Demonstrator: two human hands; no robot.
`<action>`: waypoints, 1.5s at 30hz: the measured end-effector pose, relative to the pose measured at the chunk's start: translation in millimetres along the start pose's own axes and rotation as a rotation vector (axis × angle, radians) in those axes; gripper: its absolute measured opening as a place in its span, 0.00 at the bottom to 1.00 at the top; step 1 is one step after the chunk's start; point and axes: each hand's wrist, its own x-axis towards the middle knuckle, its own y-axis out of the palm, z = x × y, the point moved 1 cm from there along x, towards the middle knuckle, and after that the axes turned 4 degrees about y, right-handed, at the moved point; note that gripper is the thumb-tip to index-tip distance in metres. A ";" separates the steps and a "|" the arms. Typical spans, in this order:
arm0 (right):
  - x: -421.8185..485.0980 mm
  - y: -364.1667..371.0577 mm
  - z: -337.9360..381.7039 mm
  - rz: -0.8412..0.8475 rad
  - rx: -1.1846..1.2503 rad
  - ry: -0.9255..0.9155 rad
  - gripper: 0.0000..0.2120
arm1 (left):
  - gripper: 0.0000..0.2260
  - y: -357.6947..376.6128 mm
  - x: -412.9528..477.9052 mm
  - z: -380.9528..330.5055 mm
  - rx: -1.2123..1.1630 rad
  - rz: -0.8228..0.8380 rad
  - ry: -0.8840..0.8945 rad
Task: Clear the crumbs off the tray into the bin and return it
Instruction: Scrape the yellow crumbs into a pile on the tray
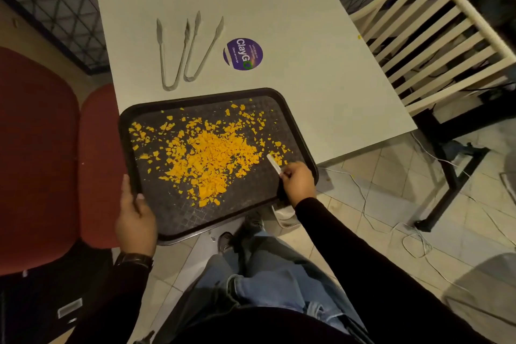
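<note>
A dark tray (178,215) juts out past the near edge of a white table (293,22), its far end over the tabletop. Orange crumbs (212,153) are strewn over it, thickest at the middle. My left hand (134,218) grips the tray's near-left rim, thumb on top. My right hand (297,183) is at the tray's right side and pinches a small white flat stick (273,164) whose tip touches the crumbs at the right. No bin shows in the view.
Two metal tongs (178,56) and a round purple sticker (243,53) lie on the table behind the tray. A red chair (42,153) stands at the left, a white slatted chair (435,36) at the right. Cables (391,220) trail over the tiled floor.
</note>
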 end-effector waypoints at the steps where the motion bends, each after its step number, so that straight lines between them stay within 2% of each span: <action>1: 4.1 -2.6 -1.7 -0.028 -0.007 0.020 0.06 | 0.22 -0.2 0.0 -0.5 -0.002 0.002 -0.002; 5: 7.8 -8.3 -1.2 -0.047 -0.028 -0.012 0.03 | 0.24 -1.9 2.0 -2.8 0.014 0.010 -0.035; 10: -17.3 2.0 -1.1 0.082 -0.094 -0.277 0.07 | 0.25 -3.5 2.5 -9.0 0.042 0.038 -0.041; 12: -22.8 8.7 -5.2 0.097 -0.096 -0.310 0.08 | 0.24 -3.9 2.1 -9.5 0.048 0.057 -0.027; 17: -8.2 17.3 7.3 0.068 -0.009 -0.224 0.07 | 0.24 -4.1 0.9 -8.5 0.035 0.085 -0.016; 22: 14.4 11.4 21.3 -0.039 0.106 -0.067 0.10 | 0.26 -5.7 0.4 -8.7 0.026 0.074 0.002; 26: 26.3 6.0 23.4 0.072 0.064 0.016 0.10 | 0.26 -5.5 1.1 -8.9 0.007 0.061 0.004; 28: 17.1 3.9 21.2 0.041 0.061 -0.030 0.09 | 0.27 -5.7 2.1 -8.2 0.001 0.056 0.005; 33: -12.7 2.7 9.8 0.060 -0.003 -0.224 0.15 | 0.27 -4.4 6.9 -2.3 -0.029 0.064 -0.004; 36: -22.6 5.9 2.2 0.035 -0.104 -0.370 0.11 | 0.28 -4.1 6.5 -2.1 -0.047 0.060 -0.018; 42: -21.3 8.5 3.0 -0.049 -0.178 -0.449 0.08 | 0.28 -3.2 6.8 -2.3 -0.052 0.042 -0.012; 45: -22.7 11.9 8.9 -0.011 -0.197 -0.496 0.08 | 0.29 -3.6 7.3 -1.7 -0.047 0.039 -0.021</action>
